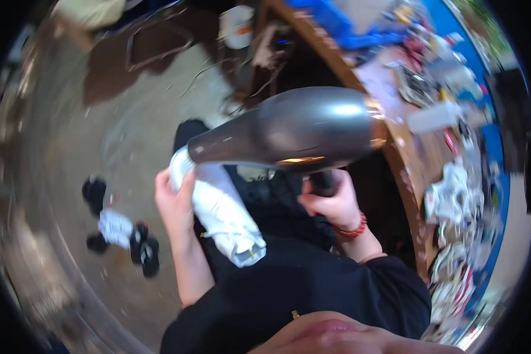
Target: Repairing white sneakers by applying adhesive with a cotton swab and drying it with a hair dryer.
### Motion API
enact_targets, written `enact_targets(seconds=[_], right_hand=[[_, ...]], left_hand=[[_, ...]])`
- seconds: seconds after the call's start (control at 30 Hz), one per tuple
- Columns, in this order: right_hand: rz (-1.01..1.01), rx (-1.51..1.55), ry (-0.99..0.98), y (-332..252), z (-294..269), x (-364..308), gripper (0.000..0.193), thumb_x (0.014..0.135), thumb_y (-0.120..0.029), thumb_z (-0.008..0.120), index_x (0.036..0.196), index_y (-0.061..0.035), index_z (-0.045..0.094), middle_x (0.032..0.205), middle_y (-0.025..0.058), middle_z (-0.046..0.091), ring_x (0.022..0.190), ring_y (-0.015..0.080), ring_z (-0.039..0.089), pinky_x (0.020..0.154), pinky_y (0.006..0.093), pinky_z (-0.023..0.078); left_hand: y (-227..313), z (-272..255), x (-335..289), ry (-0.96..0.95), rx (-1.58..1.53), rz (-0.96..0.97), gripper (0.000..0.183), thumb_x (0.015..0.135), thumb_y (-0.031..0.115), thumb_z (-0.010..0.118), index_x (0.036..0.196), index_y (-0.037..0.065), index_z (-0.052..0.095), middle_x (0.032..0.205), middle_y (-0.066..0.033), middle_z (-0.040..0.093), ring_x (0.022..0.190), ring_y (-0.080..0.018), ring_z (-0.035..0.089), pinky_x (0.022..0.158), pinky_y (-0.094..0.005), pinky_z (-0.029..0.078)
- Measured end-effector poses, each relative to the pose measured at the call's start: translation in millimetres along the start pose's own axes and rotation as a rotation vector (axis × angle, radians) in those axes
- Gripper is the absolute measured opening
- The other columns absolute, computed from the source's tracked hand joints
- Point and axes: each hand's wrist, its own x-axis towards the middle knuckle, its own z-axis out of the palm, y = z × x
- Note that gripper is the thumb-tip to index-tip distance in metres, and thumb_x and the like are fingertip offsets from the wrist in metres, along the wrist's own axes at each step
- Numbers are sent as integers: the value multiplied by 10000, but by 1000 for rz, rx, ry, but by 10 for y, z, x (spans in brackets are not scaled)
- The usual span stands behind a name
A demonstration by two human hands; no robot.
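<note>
A dark grey hair dryer (pixel 312 127) with copper-coloured trim lies across the view, its handle gripped in my right hand (pixel 336 203). Its nozzle points left and reaches the far end of a long white wrapped thing (pixel 224 212); whether they touch, I cannot tell. My left hand (pixel 177 197) is closed round that far end, with the thumb on top. The wrapping looks thin and creased, and a grey part shows at the near end, close to my body. What lies inside is hidden. A red braided bracelet (pixel 353 226) circles my right wrist.
On my right, a wooden table (pixel 416 194) holds a white bottle (pixel 433 118), crumpled white wrapping (pixel 454 192) and blurred clutter. A blue bin (pixel 327 23) stands at its far end. A white thing with round black parts (pixel 115 228) rests on the left floor; a white bucket (pixel 237 26) stands farther off.
</note>
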Motion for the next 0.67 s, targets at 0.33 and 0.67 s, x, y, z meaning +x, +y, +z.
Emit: enact_targets(seconds=[0.33, 0.67], right_hand=[[-328, -199, 22, 242, -226, 34, 178, 752, -62, 732, 890, -13, 629, 698, 16, 619, 543, 74, 566, 526, 240, 448], [61, 34, -168, 20, -386, -53, 324, 768, -114, 722, 1084, -55, 685, 806, 10, 657, 701, 103, 619, 690, 254, 510]], left_hand=[[-96, 117, 70, -139, -24, -9, 310, 910, 83, 715, 1142, -30, 543, 1053, -109, 670, 922, -147, 649, 844, -281, 520], [-72, 188, 130, -276, 7, 20, 472, 873, 134, 771, 1220, -14, 488, 1153, -171, 650, 1032, -227, 659, 972, -343, 507]])
